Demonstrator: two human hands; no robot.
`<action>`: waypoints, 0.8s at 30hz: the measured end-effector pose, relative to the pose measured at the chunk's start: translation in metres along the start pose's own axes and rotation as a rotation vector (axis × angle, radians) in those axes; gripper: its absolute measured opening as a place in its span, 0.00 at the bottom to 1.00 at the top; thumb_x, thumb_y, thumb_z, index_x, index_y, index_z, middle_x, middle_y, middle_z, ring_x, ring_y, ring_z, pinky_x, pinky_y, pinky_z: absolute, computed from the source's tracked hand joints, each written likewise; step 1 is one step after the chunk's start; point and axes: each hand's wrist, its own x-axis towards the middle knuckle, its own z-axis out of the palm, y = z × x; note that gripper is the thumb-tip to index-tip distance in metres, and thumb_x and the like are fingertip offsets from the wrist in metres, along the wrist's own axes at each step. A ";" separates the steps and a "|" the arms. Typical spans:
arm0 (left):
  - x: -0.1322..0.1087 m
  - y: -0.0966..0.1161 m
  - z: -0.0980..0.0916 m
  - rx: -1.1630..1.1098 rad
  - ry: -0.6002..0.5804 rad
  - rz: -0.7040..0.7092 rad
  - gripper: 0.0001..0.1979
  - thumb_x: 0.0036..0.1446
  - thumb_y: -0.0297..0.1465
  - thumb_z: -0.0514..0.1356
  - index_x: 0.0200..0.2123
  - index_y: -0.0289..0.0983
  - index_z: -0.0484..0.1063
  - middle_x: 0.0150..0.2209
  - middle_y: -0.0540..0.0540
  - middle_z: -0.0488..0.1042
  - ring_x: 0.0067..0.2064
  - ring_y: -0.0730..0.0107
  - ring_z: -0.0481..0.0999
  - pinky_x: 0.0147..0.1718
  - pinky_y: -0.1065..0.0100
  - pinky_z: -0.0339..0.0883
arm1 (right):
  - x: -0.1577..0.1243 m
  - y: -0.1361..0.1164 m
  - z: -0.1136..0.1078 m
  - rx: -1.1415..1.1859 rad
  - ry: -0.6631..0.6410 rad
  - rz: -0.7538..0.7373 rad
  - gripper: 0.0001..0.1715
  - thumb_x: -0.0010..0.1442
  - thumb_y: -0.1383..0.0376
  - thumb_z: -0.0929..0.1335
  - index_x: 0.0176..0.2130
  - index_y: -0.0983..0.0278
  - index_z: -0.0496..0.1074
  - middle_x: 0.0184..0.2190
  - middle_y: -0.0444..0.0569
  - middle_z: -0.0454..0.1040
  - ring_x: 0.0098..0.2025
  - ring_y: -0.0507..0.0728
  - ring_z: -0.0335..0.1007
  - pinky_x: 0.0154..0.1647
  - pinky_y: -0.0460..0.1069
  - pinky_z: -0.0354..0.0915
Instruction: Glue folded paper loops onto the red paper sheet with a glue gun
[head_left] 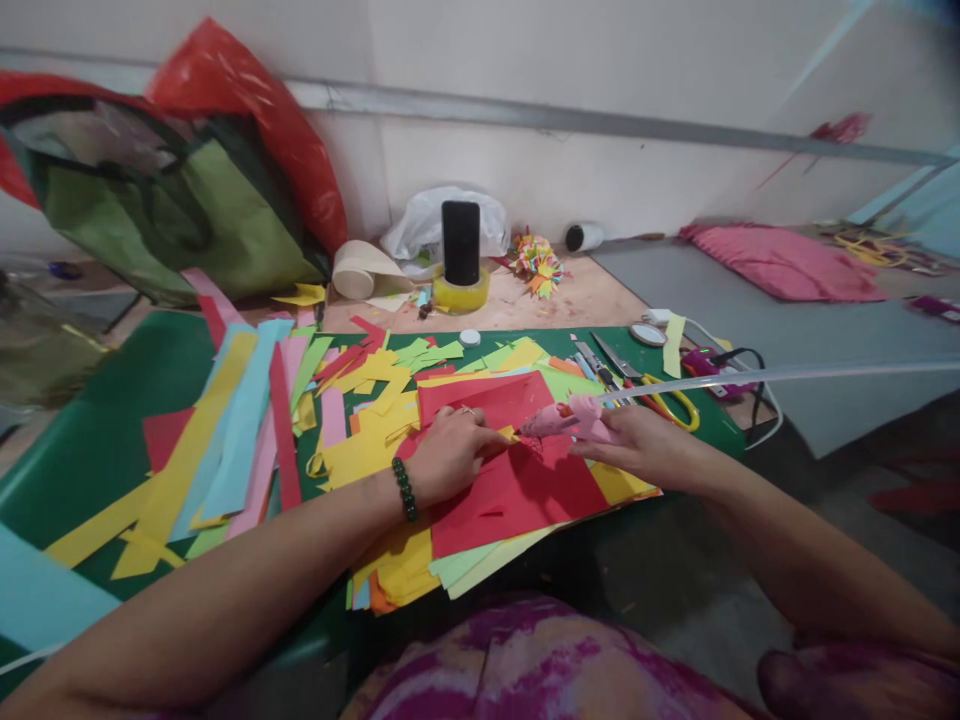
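My right hand (pixel 634 445) grips a pink glue gun (pixel 566 418) with a long clear glue stick (pixel 787 376) trailing off to the right; its nozzle points left. My left hand (pixel 450 455), with a ring and a dark bead bracelet, is closed in a pinch on a small yellow paper piece (pixel 508 434) right at the nozzle. Both hands rest over a red paper sheet (pixel 517 490) on a pile of coloured paper on a green mat (pixel 97 440).
Paper strips (pixel 240 430) in several colours lie at left. Yellow-handled scissors (pixel 660 392), a cutter and a cable lie at right. A black phone (pixel 460 242) stands in a tape roll, with a paper flower (pixel 537 264), green bag (pixel 150 200) and pink cushion (pixel 780 260) behind.
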 end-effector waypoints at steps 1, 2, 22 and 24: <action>0.000 0.000 0.000 0.001 0.004 0.003 0.15 0.64 0.29 0.54 0.46 0.46 0.79 0.38 0.43 0.75 0.42 0.61 0.71 0.44 0.59 0.58 | 0.002 -0.001 0.001 -0.001 0.002 0.011 0.31 0.57 0.40 0.61 0.18 0.59 0.52 0.14 0.40 0.52 0.18 0.50 0.49 0.21 0.48 0.44; 0.000 0.000 0.000 0.001 0.009 0.006 0.15 0.64 0.29 0.54 0.47 0.46 0.79 0.38 0.43 0.75 0.42 0.61 0.71 0.44 0.59 0.58 | 0.004 -0.002 0.002 -0.004 0.000 0.020 0.31 0.57 0.41 0.61 0.18 0.59 0.52 0.14 0.40 0.51 0.18 0.50 0.49 0.21 0.48 0.44; -0.003 -0.006 0.000 -0.539 0.377 -0.055 0.13 0.60 0.31 0.54 0.45 0.34 0.75 0.42 0.42 0.78 0.42 0.65 0.75 0.43 0.65 0.69 | 0.047 0.042 0.019 0.095 0.438 0.244 0.31 0.63 0.45 0.56 0.23 0.63 0.67 0.20 0.48 0.70 0.25 0.55 0.67 0.26 0.47 0.57; -0.003 -0.005 -0.003 -0.612 0.327 -0.097 0.11 0.58 0.32 0.55 0.38 0.34 0.75 0.38 0.43 0.79 0.38 0.66 0.76 0.40 0.66 0.70 | 0.055 0.044 0.020 -0.053 0.342 0.256 0.29 0.65 0.49 0.57 0.27 0.64 0.71 0.24 0.52 0.74 0.28 0.57 0.70 0.27 0.48 0.58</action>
